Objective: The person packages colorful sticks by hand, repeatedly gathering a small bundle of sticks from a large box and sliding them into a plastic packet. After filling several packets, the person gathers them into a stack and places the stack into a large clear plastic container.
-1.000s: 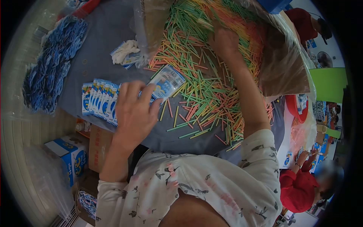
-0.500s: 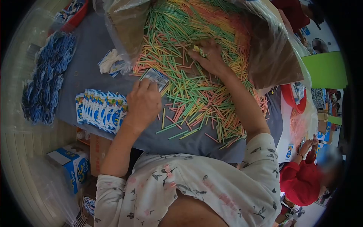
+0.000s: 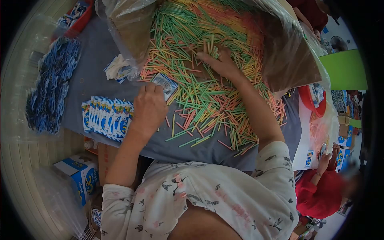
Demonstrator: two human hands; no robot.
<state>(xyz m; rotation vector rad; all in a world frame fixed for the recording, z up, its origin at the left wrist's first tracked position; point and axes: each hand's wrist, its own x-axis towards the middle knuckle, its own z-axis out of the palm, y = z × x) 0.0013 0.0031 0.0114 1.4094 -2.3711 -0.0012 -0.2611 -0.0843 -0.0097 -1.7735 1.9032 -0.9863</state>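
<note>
My left hand point(image 3: 150, 107) is closed at the edge of a small blue-and-white packet point(image 3: 166, 85), which shows a silvery-grey face. Its fingertips are partly hidden behind the knuckles. Higher up, my right hand point(image 3: 225, 65) is wrapped round a small bunch of thin coloured sticks point(image 3: 211, 48), their ends poking up past thumb and fingers. Around and beneath it spreads a big heap of pink, green and yellow sticks point(image 3: 208, 106). To the left of my left hand lies an overlapping row of blue-and-white packets point(image 3: 107, 118).
White gloves point(image 3: 117, 67) lie on the grey cloth point(image 3: 94, 52). A pile of blue packets point(image 3: 52, 86) is at far left. Cardboard flaps point(image 3: 290, 60) and clear plastic border the heap. Red basins point(image 3: 312, 102) stand at the edges. A co-worker in red point(image 3: 320, 194) is at right.
The bunch of sticks in my right hand now stands out further, with more ends showing upward. My left hand has shifted only slightly, still at the packet.
</note>
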